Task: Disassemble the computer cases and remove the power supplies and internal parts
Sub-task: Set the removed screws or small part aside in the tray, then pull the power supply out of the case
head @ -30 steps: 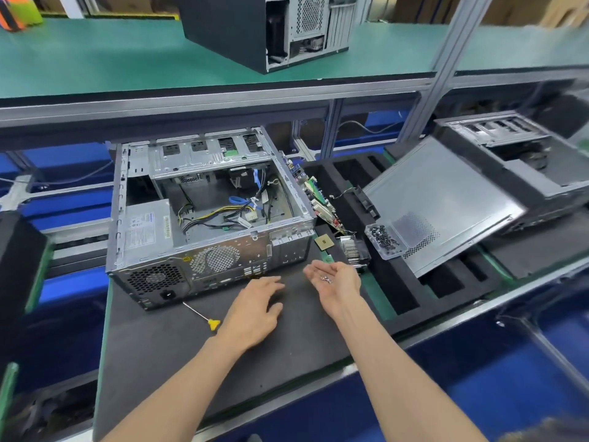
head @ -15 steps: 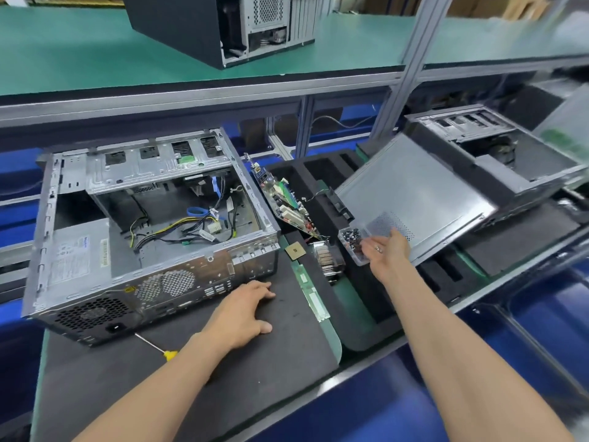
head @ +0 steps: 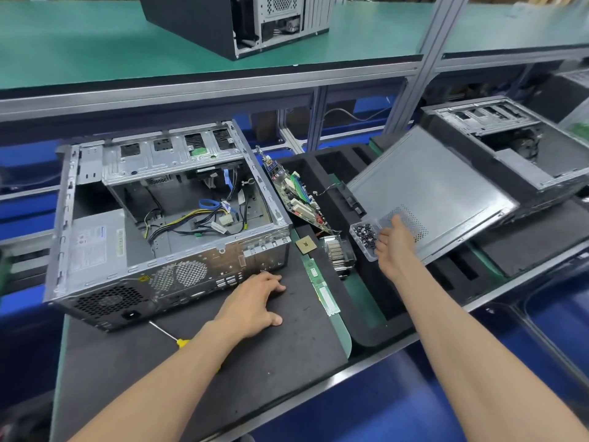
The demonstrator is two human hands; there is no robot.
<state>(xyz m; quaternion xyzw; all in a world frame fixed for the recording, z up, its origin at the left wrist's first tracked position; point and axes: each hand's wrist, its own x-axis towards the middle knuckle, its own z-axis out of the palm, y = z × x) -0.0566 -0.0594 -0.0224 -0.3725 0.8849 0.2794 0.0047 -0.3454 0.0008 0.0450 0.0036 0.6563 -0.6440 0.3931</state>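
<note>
Resting flat and relaxed on the bench's dark mat point(head: 255, 371), the left hand point(head: 255, 306) lay just before the opened computer case point(head: 165, 224). The right hand point(head: 393, 242), fingers apparently loose, hung over the clear screw tray point(head: 363, 236), reaching farther across it than half a second earlier.

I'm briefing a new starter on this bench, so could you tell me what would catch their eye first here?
Probably the open case at left, lying on the black mat with loose cables and the power supply still inside; the left hand rests just in front of it. To the right, the right hand reaches over a clear tray of screws beside a leaning side panel.
</note>
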